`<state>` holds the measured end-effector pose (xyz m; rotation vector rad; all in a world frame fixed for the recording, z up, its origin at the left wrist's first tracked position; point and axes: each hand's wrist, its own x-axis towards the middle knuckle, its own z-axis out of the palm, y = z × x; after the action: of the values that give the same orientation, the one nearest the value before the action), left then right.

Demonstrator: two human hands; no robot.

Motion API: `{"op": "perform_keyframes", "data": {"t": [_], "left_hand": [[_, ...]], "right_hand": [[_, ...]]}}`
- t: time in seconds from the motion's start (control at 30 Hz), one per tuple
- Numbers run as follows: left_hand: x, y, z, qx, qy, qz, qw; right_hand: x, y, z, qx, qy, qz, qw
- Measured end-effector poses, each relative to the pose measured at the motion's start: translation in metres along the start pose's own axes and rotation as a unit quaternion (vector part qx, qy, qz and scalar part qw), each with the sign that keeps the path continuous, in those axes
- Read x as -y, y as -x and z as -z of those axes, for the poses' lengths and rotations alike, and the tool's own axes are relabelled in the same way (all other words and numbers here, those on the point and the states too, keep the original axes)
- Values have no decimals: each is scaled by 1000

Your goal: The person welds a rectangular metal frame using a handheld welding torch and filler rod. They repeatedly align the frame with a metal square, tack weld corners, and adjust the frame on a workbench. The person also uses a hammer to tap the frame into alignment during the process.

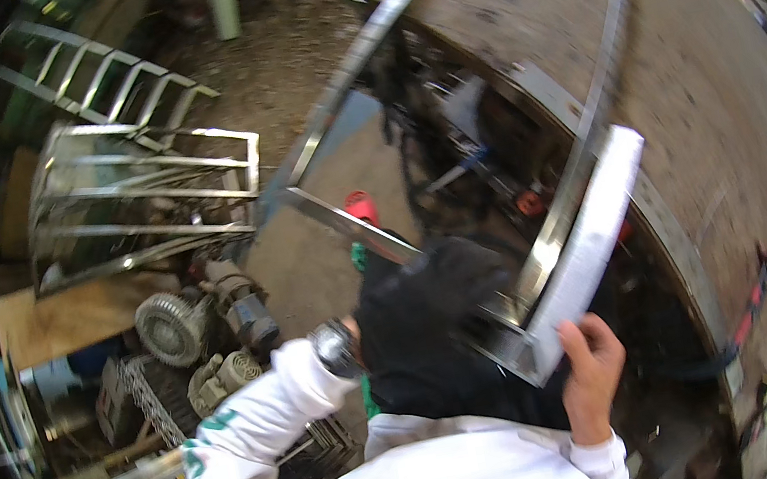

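A long, shiny metal frame [344, 109] of joined bars slants from the worktable down to my lap, its near corner over black cloth [432, 318]. Along its right bar lies a wide, pale silver bar [595, 229]. My right hand [593, 372] is closed at the lower end of that bar, thumb and fingers bent against its edge. My left hand [354, 332] shows only a sliver beyond a wristwatch, at the black cloth's left side. Its fingers are hidden, so I cannot see what they touch.
A large brown worktable [708, 114] fills the right, with a red-and-black tool [750, 310] near its edge. Metal racks [152, 192] stand at the left above motors [237, 305] and a plywood board [63, 324]. A red shoe [360, 208] shows on the floor.
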<state>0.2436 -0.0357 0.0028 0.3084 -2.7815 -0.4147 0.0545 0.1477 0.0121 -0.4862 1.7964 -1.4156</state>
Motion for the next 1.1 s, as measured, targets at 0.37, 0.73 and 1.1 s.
{"op": "perform_keyframes", "data": {"t": [0.37,0.73,1.1], "left_hand": [[-67,54,10,-425,383,397,718],[22,182,9,-644,513,415,387],[-4,151,-30,-532,595,478,366]], "right_hand": [[123,-4,-103,152,16,267,952],[33,-67,-190,302,488,379,726],[50,-35,-92,346,517,238,746]]}}
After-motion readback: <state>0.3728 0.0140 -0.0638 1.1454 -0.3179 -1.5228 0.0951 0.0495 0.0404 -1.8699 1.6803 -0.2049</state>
